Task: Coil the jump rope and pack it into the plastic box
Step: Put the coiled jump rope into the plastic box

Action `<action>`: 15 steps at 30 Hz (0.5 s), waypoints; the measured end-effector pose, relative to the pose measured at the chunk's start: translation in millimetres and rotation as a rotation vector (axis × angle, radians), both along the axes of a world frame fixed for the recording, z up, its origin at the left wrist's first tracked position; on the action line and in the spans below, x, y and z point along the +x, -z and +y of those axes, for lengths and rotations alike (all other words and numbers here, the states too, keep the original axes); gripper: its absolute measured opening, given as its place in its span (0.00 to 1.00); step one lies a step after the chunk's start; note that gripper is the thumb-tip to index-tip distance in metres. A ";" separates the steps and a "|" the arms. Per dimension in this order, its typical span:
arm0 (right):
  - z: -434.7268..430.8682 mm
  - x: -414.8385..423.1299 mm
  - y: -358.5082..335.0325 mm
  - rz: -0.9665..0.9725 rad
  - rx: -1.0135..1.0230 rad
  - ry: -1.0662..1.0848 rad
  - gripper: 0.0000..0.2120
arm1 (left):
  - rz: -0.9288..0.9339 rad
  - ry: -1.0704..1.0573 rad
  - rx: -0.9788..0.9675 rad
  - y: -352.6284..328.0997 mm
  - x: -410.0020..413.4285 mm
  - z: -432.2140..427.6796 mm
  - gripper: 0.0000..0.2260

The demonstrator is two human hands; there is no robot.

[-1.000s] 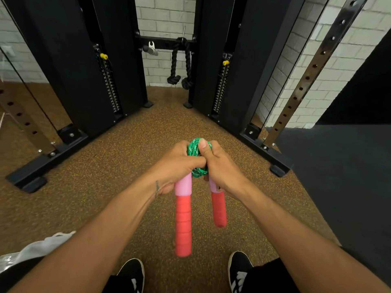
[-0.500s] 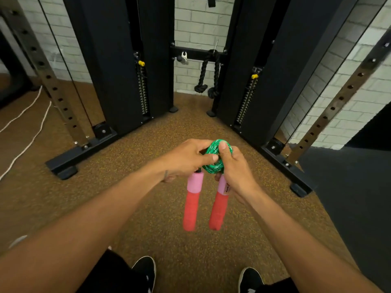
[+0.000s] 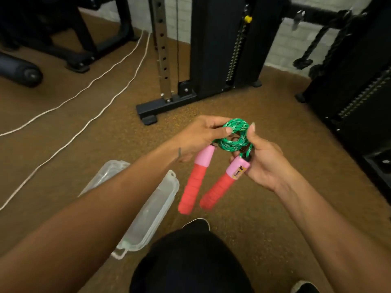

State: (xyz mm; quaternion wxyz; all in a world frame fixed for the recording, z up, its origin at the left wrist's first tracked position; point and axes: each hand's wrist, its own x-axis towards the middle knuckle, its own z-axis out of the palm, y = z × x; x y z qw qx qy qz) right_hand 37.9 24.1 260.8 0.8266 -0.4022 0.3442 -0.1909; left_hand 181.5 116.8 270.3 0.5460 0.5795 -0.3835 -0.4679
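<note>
plastic box [image 3: 167, 188] half hidden by left forearm

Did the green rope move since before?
Cannot tell. The camera swung left; the rope sits right of the rack foot now, but the hands hold it the same.

dim, warm indoor light, soft shadows, motion blur throughout, wide-angle bending at the edges

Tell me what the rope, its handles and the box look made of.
Rope: braided green cord, likely nylon or cotton, weave visible. Handles: pink hard plastic tops, red ridged grips, probably foam or rubber. Box: clear, glossy plastic; the floor shows through.
</note>
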 end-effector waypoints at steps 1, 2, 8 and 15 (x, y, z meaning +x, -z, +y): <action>7.6 13.8 9.7 0.021 0.015 -0.018 0.26 | -0.015 -0.028 0.016 8.3 8.7 11.5 0.13; 15.9 26.7 18.2 0.044 0.023 -0.039 0.28 | -0.042 -0.059 0.036 17.2 17.9 22.8 0.13; 70.4 91.2 49.8 0.107 0.100 -0.149 0.18 | -0.125 -0.240 0.106 63.7 62.0 86.2 0.12; 106.5 132.0 108.3 0.165 0.220 -0.206 0.23 | -0.173 -0.367 0.206 117.7 88.9 123.2 0.11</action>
